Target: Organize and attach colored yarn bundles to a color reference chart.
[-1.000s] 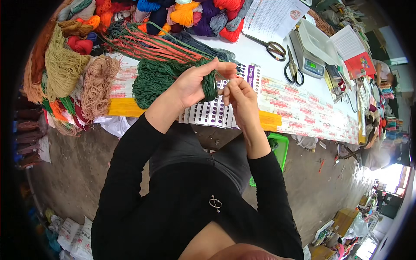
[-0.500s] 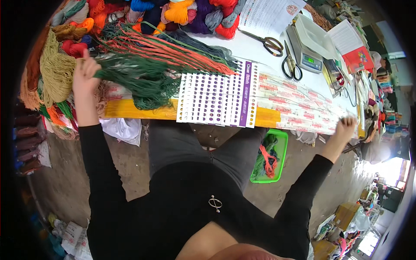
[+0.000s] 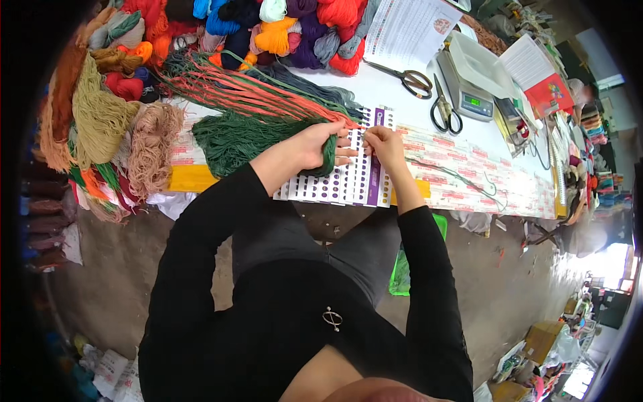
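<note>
Gripping a dark green yarn bundle (image 3: 254,137) with the left hand (image 3: 315,146), fingers (image 3: 343,151) closed around one end of it, the rest of the bundle spreading out to the left of the fingers across the desk (image 3: 395,94). Pinching with the right hand (image 3: 383,142) just beside the left fingertips, thumb and forefinger pressed together (possibly on a thin strand, too small to tell). Both hands hovering over a white card with rows of purple dots (image 3: 348,184), lying directly under the fingers at the near edge of the desk.

Lying just beyond the left fingers, a bunch of long salmon-pink and green strands (image 3: 248,94), running diagonally away to the upper left. Resting far beyond the fingers, at the back of the desk, a pile of yarn balls (image 3: 281,33) in orange, purple, blue and red. Sitting to the right of the right fingers and well apart, two pairs of black scissors (image 3: 429,97), and next to them a small digital scale (image 3: 469,87). Trailing on the printed sheet right of the right fingers, one loose green thread (image 3: 462,179). Heaped far to the left of the left fingers, tan and olive skeins (image 3: 100,120).
</note>
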Action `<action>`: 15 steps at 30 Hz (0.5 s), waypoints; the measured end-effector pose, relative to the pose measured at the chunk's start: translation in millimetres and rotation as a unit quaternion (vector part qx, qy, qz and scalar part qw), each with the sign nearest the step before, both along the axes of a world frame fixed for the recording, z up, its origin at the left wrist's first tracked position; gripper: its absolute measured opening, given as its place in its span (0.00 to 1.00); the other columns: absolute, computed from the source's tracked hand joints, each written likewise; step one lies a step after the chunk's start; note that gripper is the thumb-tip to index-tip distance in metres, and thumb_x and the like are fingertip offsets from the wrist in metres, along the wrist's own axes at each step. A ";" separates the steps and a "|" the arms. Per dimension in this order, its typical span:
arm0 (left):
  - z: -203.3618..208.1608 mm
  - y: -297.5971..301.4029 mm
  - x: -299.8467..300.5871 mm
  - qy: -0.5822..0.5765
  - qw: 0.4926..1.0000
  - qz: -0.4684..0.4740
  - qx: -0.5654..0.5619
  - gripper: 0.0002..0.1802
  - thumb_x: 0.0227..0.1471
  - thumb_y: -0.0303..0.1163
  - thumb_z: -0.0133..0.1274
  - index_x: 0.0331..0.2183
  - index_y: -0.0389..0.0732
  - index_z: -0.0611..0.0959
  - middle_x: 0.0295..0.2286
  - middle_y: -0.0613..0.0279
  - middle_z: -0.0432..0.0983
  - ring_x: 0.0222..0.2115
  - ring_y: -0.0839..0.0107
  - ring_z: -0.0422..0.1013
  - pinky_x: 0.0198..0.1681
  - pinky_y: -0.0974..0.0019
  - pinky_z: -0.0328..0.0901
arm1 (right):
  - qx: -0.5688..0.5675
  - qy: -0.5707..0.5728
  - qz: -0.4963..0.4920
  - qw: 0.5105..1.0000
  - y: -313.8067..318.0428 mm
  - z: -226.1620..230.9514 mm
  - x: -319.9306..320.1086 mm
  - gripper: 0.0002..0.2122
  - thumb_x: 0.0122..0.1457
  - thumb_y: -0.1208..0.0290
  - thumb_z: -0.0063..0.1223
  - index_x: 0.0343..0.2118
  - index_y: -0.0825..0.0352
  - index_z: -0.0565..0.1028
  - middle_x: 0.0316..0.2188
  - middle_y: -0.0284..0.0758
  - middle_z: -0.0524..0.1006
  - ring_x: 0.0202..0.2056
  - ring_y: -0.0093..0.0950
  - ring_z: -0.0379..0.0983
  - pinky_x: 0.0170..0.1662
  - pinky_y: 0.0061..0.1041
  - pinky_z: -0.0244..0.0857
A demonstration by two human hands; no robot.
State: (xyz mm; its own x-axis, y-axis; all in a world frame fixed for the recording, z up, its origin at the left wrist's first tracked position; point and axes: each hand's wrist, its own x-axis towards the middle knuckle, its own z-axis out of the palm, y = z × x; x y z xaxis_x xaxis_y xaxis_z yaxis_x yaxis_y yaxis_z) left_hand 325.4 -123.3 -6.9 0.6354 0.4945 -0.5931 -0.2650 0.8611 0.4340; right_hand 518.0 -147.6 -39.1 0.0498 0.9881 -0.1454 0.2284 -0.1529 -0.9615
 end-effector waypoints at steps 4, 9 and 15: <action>6.4 4.4 10.3 0.053 0.998 -0.008 0.020 0.16 0.55 0.45 0.44 0.34 0.40 0.70 0.34 0.59 0.67 0.36 0.59 0.71 0.31 0.62 0.68 | 0.011 -0.089 -0.010 0.996 6.4 -9.9 3.6 0.09 0.53 0.68 0.48 0.24 0.69 0.75 0.14 0.29 0.74 0.14 0.17 0.67 0.19 0.18 0.59; 5.4 13.2 24.0 0.247 0.924 -0.138 0.257 0.11 0.52 0.37 0.45 0.30 0.41 0.77 0.30 0.64 0.72 0.21 0.76 0.70 0.18 0.74 0.58 | -0.001 -0.047 -0.048 0.998 7.6 -13.2 0.7 0.09 0.52 0.68 0.49 0.24 0.69 0.75 0.14 0.29 0.73 0.15 0.18 0.67 0.22 0.19 0.60; -22.1 31.6 36.0 0.244 0.914 -0.063 0.318 0.06 0.43 0.27 0.47 0.19 0.38 0.76 0.17 0.62 0.74 0.11 0.78 0.65 0.12 0.75 0.53 | -0.016 -0.058 -0.045 0.997 11.3 -9.2 -2.4 0.09 0.50 0.68 0.50 0.23 0.70 0.75 0.14 0.29 0.72 0.17 0.16 0.66 0.22 0.18 0.59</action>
State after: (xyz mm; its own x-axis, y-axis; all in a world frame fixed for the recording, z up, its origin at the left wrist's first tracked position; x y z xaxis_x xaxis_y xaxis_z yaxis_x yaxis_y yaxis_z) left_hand 361.4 -91.8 -29.0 0.4475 0.7790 -0.4392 0.1770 0.4042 0.8974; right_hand 515.6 -136.4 -48.3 0.1560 0.9737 -0.1658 0.3210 -0.2087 -0.9238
